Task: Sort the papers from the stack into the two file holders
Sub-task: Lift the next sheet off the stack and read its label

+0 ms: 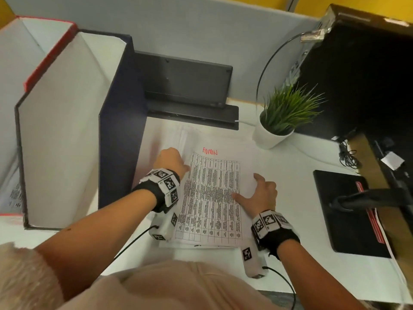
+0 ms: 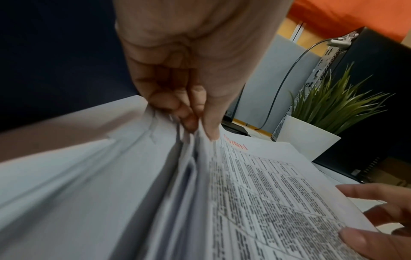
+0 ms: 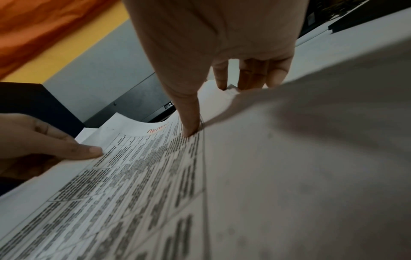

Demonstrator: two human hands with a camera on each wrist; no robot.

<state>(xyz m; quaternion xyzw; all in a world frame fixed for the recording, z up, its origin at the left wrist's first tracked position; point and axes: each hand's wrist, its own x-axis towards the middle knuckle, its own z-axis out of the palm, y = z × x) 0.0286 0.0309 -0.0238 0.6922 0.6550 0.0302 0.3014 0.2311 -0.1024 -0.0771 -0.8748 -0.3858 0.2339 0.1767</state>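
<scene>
The stack [image 1: 207, 193] of papers lies on the white tabletop [image 1: 290, 175], just in front of the person. Its top sheet [image 1: 212, 198] has a printed table and the red word "ADMIN" at the far end.

The left hand [image 1: 171, 162] is at the left edge of the stack. In the left wrist view its fingers [image 2: 189, 112] are curled and pinch several sheets there, with the thumb on top, so this edge is lifted a little.

The right hand [image 1: 260, 193] holds the right edge of the top sheet. The thumb presses on the printed side, and the other fingers [image 3: 251, 75] go behind the paper edge.

Two holders stand at the left of the stack: a dark blue holder [image 1: 67, 130], touching or nearly touching the papers, and a red holder [image 1: 29, 52] farther left. A plant [image 1: 283, 117] in a white pot stands behind the stack on the right.
</scene>
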